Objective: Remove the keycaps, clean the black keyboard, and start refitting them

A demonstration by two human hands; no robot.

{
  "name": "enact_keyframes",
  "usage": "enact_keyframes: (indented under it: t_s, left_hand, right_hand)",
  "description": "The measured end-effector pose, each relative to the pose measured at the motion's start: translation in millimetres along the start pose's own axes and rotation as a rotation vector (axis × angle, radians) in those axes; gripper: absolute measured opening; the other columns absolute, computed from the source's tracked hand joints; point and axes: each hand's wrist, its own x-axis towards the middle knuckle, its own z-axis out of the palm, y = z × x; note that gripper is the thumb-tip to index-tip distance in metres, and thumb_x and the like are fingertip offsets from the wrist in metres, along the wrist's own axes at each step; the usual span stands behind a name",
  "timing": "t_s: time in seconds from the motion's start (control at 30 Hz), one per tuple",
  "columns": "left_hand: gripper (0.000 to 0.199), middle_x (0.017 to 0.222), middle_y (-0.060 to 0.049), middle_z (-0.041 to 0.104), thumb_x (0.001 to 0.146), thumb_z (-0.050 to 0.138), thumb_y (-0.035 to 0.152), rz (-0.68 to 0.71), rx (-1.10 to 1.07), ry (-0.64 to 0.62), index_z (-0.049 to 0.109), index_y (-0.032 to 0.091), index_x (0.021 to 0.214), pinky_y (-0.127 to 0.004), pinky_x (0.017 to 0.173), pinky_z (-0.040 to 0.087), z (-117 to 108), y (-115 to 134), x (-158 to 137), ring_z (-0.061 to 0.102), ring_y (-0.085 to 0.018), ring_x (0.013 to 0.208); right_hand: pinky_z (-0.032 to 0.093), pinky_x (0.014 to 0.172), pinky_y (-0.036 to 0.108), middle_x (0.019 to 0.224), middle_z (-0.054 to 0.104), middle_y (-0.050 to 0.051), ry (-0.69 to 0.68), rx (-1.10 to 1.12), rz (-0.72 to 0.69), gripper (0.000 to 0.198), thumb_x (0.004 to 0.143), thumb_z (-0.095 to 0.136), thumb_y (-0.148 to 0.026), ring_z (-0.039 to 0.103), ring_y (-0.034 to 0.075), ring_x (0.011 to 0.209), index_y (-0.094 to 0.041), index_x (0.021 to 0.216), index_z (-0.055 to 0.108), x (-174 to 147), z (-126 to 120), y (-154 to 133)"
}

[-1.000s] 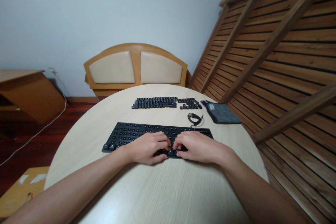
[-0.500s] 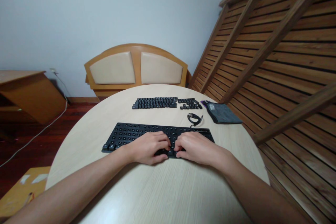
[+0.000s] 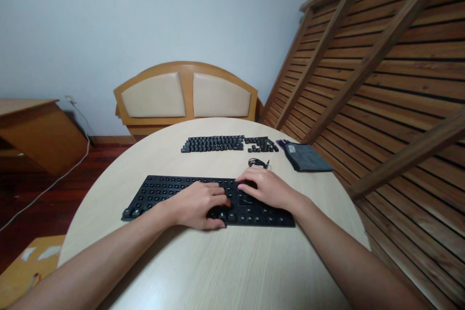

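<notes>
A black keyboard (image 3: 156, 193) lies across the near part of the table, with bare switches over most of it and a few keycaps along its front row. My left hand (image 3: 198, 205) rests on its middle, fingers curled over the keys and thumb at the front edge, gripping it. At the back edge, right of centre, my right hand (image 3: 267, 186) is open, thumb apart from the fingers, with nothing visible in it. Beyond the keyboard, loose black keycaps (image 3: 214, 143) lie in rows. A second group of keycaps (image 3: 259, 143) sits to their right. A coiled black cable (image 3: 257, 162) lies behind my right hand, partly hidden.
The round pale wooden table (image 3: 232, 266) carries everything. A grey pouch (image 3: 308, 157) lies at its right, with something purple beside it. A slatted wooden frame (image 3: 392, 77) leans on the right. Behind stands a padded headboard (image 3: 189, 97); a wooden desk (image 3: 32, 131) is at left.
The keyboard has shifted left and nearer to me. My right hand has lifted from the front keys to the back edge, its fingers opening. My left hand has stayed on the keyboard, slightly further left.
</notes>
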Motion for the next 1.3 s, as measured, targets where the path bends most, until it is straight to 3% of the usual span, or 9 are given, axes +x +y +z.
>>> enact_keyframes:
  t_s: [0.07, 0.17, 0.3, 0.6, 0.97, 1.17, 1.3]
  left_hand:
    - [0.035, 0.092, -0.006, 0.067, 0.087, 0.065, 0.045, 0.017, 0.01, 0.001, 0.063, 0.019, 0.111, -0.035, 0.073, 0.052, -0.2, 0.8, 0.5, 0.064, -0.024, 0.086]
    - [0.037, 0.092, -0.007, 0.067, 0.09, 0.061, 0.045, 0.045, 0.023, 0.006, 0.063, 0.019, 0.117, -0.035, 0.072, 0.052, 0.8, 1.2, 1.5, 0.063, -0.024, 0.085]
    - [0.032, 0.092, -0.006, 0.065, 0.091, 0.06, 0.045, 0.056, 0.023, 0.002, 0.066, 0.022, 0.113, -0.034, 0.068, 0.05, 2.9, -0.5, 1.9, 0.062, -0.023, 0.083]
    - [0.032, 0.093, -0.005, 0.064, 0.09, 0.062, 0.046, 0.053, -0.028, 0.035, 0.068, 0.023, 0.111, -0.033, 0.07, 0.051, 9.4, -4.3, 0.9, 0.061, -0.021, 0.083]
    - [0.032, 0.092, -0.006, 0.064, 0.089, 0.061, 0.045, 0.05, -0.038, 0.033, 0.068, 0.022, 0.11, -0.034, 0.071, 0.051, 11.2, -4.4, 1.5, 0.061, -0.022, 0.082]
    - [0.032, 0.093, -0.006, 0.064, 0.09, 0.061, 0.046, 0.053, -0.044, 0.028, 0.068, 0.023, 0.111, -0.033, 0.072, 0.052, 9.3, -5.1, 0.8, 0.061, -0.022, 0.083]
    - [0.03, 0.092, -0.005, 0.064, 0.09, 0.062, 0.044, 0.036, -0.041, 0.025, 0.068, 0.022, 0.11, -0.034, 0.074, 0.052, 5.7, -6.2, 0.4, 0.062, -0.022, 0.084]
  right_hand:
    - [0.044, 0.093, 0.034, 0.107, 0.072, 0.008, 0.105, -0.076, 0.078, 0.022, 0.097, 0.056, -0.029, 0.061, 0.021, 0.104, -0.017, 0.108, 0.071, 1.5, 0.5, 17.5]
    - [0.043, 0.094, 0.033, 0.108, 0.072, 0.008, 0.154, -0.226, 0.216, 0.022, 0.097, 0.054, -0.028, 0.061, 0.021, 0.105, -0.017, 0.106, 0.07, 8.3, -1.8, 41.9]
    - [0.042, 0.093, 0.033, 0.113, 0.071, 0.008, 0.144, -0.413, 0.42, 0.028, 0.099, 0.048, -0.029, 0.06, 0.023, 0.106, -0.018, 0.11, 0.07, 27.8, -7.6, 62.9]
    - [0.039, 0.092, 0.039, 0.119, 0.068, 0.016, 0.012, -0.576, 0.559, 0.028, 0.09, 0.055, -0.015, 0.054, 0.03, 0.114, -0.016, 0.111, 0.074, 80.6, -7.2, 82.5]
    - [0.037, 0.09, 0.042, 0.117, 0.068, 0.023, -0.047, -0.64, 0.551, 0.029, 0.093, 0.048, -0.011, 0.052, 0.033, 0.116, -0.007, 0.106, 0.074, 89.3, 3.2, 78.0]
    - [0.037, 0.091, 0.04, 0.117, 0.07, 0.02, -0.025, -0.587, 0.459, 0.027, 0.097, 0.049, -0.021, 0.056, 0.032, 0.114, -0.011, 0.109, 0.071, 67.8, -13.1, 43.2]
    - [0.042, 0.086, 0.032, 0.109, 0.074, 0.008, -0.088, -0.46, 0.354, 0.023, 0.097, 0.054, -0.03, 0.065, 0.024, 0.103, -0.021, 0.111, 0.071, 33.3, -21.7, 9.7]
